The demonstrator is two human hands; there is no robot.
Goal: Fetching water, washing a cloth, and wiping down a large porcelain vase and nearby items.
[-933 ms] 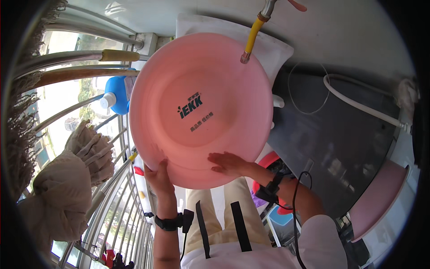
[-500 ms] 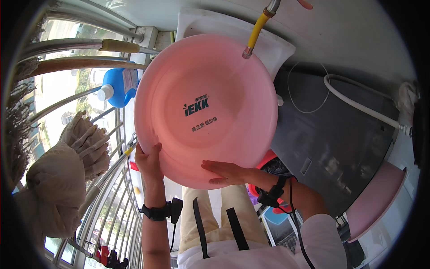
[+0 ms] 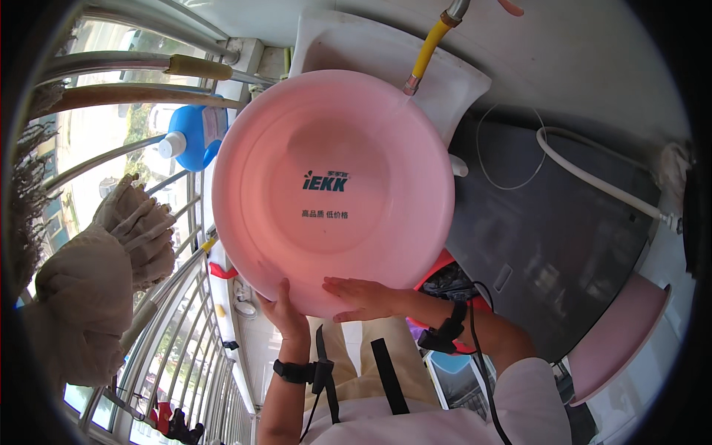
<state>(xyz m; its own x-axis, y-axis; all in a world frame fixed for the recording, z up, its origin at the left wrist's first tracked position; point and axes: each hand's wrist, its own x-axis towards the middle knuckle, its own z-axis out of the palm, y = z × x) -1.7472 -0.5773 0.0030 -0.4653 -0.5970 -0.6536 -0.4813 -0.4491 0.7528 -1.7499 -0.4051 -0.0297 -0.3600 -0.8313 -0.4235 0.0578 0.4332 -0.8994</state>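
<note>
A large round pink basin (image 3: 404, 245) with dark print on its bottom is tilted up in front of me, its far side over a white sink (image 3: 437, 70). My left hand (image 3: 287, 310) grips the near-left rim, thumb inside and the other fingers mostly hidden beneath. Laid flat on the near inner wall, with fingers stretched out, is my right hand (image 3: 363, 298). A yellow hose (image 3: 428, 52) with a metal end hangs from the tap over the basin's far right edge, and a thin stream of water seems to come from it.
Barred window rails (image 3: 119, 156) run along the left, with a blue bottle (image 3: 194, 137) and pale work gloves (image 3: 137, 230) beside them. A dark grey panel (image 3: 549, 222) with a white hose (image 3: 593, 182) lies to the right. Another pink basin (image 3: 619, 337) stands at lower right.
The basin has turned clockwise, bringing its print level, and shifted slightly left and toward me. My left hand has moved right and nearer along the rim; my right hand stays on the inner wall.
</note>
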